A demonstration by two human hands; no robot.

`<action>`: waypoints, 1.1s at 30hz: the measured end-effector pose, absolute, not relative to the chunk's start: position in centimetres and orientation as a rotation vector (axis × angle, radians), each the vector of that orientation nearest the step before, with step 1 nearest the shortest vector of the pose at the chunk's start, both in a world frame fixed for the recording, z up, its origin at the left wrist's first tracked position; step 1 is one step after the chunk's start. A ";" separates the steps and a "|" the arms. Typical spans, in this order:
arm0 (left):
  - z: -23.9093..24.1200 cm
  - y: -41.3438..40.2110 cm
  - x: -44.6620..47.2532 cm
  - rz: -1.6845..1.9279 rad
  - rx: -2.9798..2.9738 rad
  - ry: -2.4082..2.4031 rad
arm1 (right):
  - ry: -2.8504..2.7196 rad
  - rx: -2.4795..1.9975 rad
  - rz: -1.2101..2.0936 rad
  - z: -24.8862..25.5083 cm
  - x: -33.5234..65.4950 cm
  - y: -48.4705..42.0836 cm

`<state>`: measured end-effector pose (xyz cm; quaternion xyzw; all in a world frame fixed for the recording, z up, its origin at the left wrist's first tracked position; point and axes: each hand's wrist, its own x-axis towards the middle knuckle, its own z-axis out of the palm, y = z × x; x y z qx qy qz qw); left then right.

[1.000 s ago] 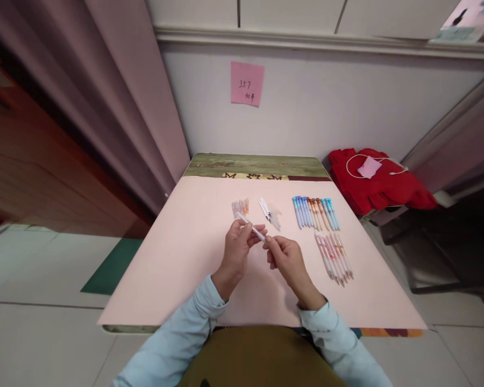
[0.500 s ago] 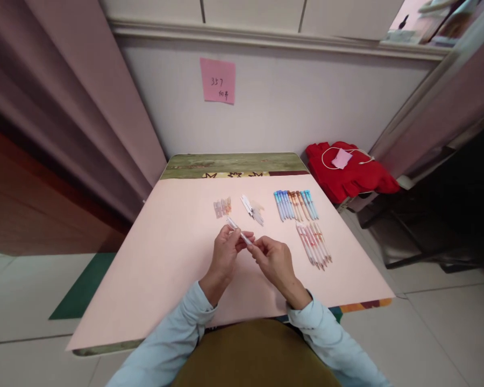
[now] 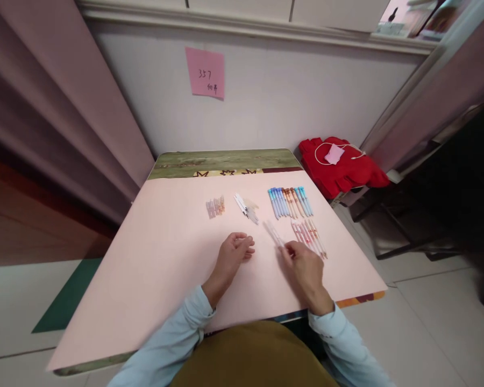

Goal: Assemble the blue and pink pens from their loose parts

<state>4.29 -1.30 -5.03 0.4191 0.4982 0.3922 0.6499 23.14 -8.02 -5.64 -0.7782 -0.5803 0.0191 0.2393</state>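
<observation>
My right hand (image 3: 303, 269) pinches a white pen (image 3: 274, 234) by its near end and holds it low over the pink sheet (image 3: 165, 258), beside a row of pink and white pens (image 3: 310, 237). My left hand (image 3: 233, 253) rests on the sheet with its fingers loosely curled and nothing in them. Beyond lie a row of blue and orange pens (image 3: 289, 201), a few white pen parts (image 3: 246, 207) and a small bunch of short clear caps (image 3: 215, 206).
The pink sheet covers a small table (image 3: 221, 161) against a white wall with a pink sticky note (image 3: 205, 72). A red cloth (image 3: 342, 167) with a white cable lies on a seat at the right. A curtain (image 3: 64, 102) hangs at the left.
Both hands held the white pen together before. Now my left hand has let go and my right hand has carried the pen to the right, toward the row of pink and white pens.
</observation>
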 end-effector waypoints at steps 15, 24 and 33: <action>-5.6 4.2 -2.8 1.057 1.079 1.352 | -1.411 -2.611 -0.073 -6.0 26.5 -8.6; -4.9 12.1 -5.7 0.753 1.339 1.830 | -1.702 -2.193 0.126 -4.4 22.9 -2.9; -5.6 15.7 -4.5 0.470 1.370 1.926 | -1.821 -2.176 0.276 -4.7 18.3 3.9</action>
